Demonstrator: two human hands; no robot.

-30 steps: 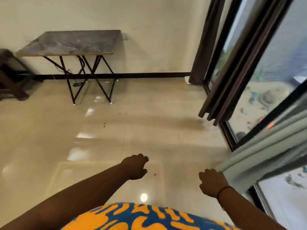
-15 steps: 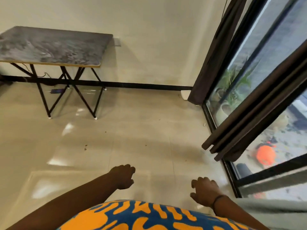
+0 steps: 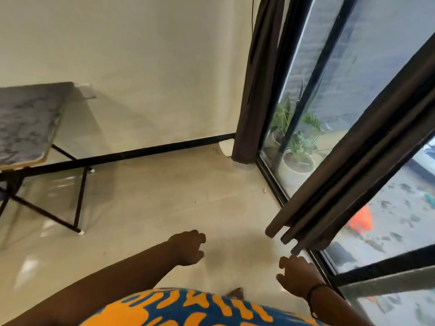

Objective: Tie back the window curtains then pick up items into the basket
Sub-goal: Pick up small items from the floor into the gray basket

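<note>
A dark brown curtain (image 3: pixel 348 165) hangs bunched in front of the glass door, its hem ending just above the floor. A second dark curtain (image 3: pixel 254 90) hangs in the corner by the wall. My right hand (image 3: pixel 297 276) is stretched forward with loosely curled fingers, just below the near curtain's hem and holding nothing. My left hand (image 3: pixel 188 248) reaches out over the floor, fingers loosely curled and empty. A strip of pale grey-green curtain (image 3: pixel 386 278) shows at the lower right. No basket is in view.
A folding table (image 3: pixel 28 123) with a marbled grey top and black legs stands at the left against the cream wall. The glass door's black frame (image 3: pixel 273 182) runs along the right. Potted plants (image 3: pixel 296 147) and an orange object (image 3: pixel 360 220) sit outside. A small scrap (image 3: pixel 265 190) lies on the glossy floor.
The view has swung right and closer to the window, so the table slid to the left edge. Both hands stayed extended; the right hand has come closer to the near dark curtain's hem.
</note>
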